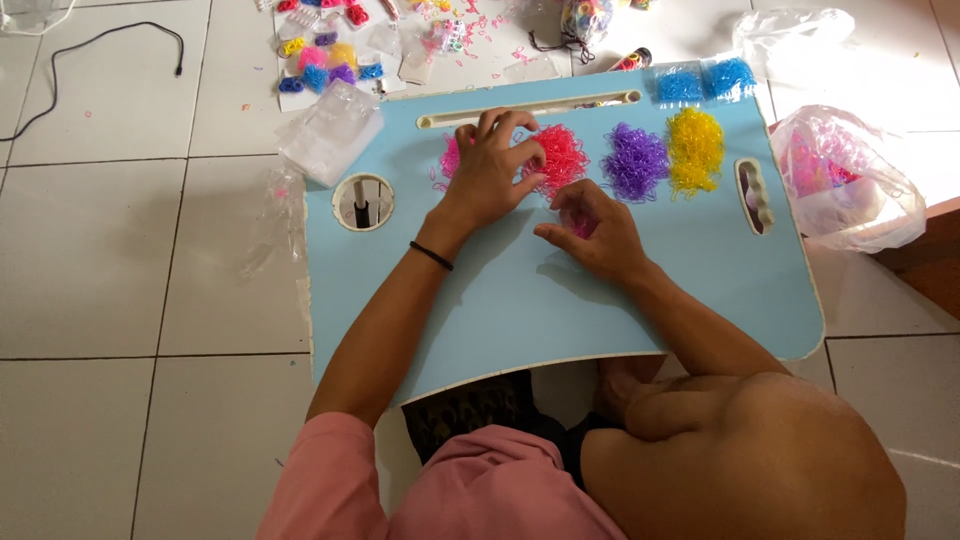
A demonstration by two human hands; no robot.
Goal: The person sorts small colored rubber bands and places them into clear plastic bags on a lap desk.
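Note:
A light blue lap table [520, 300] carries heaps of tiny rubber bands: pink [450, 158], red [562, 155], purple [635, 160] and yellow [695, 150]. My left hand [490, 170] rests between the pink and red heaps, fingers curled and pinching at the red bands. My right hand [592, 228] lies just below the red heap, fingertips pressed together on a few pink bands. A black band circles my left wrist [431, 255].
Two blue band packets [705, 80] lie at the table's far edge. A clear bag of pink bands [845, 180] sits right, clear plastic bags [330, 135] left. Sorted colourful packets [325, 60] lie beyond on the white tile floor; a black cable [90, 50] is far left.

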